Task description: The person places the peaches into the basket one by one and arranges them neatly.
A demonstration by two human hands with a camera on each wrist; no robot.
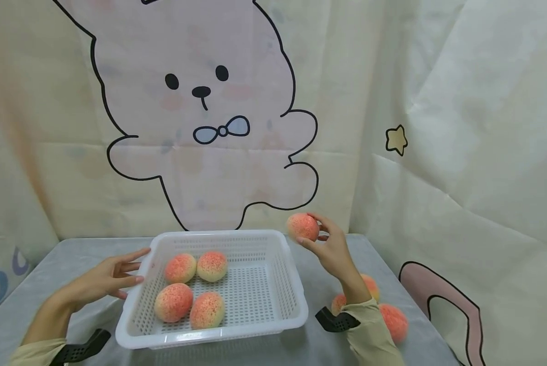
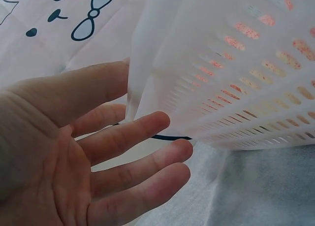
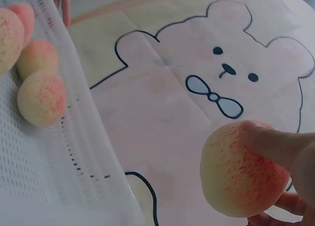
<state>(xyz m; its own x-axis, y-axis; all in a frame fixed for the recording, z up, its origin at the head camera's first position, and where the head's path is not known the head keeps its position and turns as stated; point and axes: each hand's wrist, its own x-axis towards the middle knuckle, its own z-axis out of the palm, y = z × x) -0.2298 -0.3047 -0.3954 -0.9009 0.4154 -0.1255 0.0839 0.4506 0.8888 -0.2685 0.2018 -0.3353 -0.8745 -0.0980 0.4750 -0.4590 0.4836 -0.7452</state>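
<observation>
My right hand (image 1: 332, 249) grips a peach (image 1: 302, 226) between thumb and fingers, held up beyond the far right corner of the white plastic basket (image 1: 288, 277). In the right wrist view the thumb lies across the top of that peach (image 3: 236, 172). Several peaches sit in the basket's left half, among them a far-left peach (image 1: 180, 268) and a near peach (image 1: 207, 310). My left hand (image 1: 106, 279) is at the basket's left side, its fingers loosely extended. In the left wrist view, that hand (image 2: 118, 152) has its fingertips right at the rim and slotted wall.
More peaches lie on the grey tabletop (image 1: 307, 351) to the right, one peach (image 1: 394, 323) beside my right sleeve, others partly hidden behind the forearm. A curtain (image 1: 337, 127) with a cartoon bear hangs behind the table, and another side curtain (image 1: 475, 152) is at the right.
</observation>
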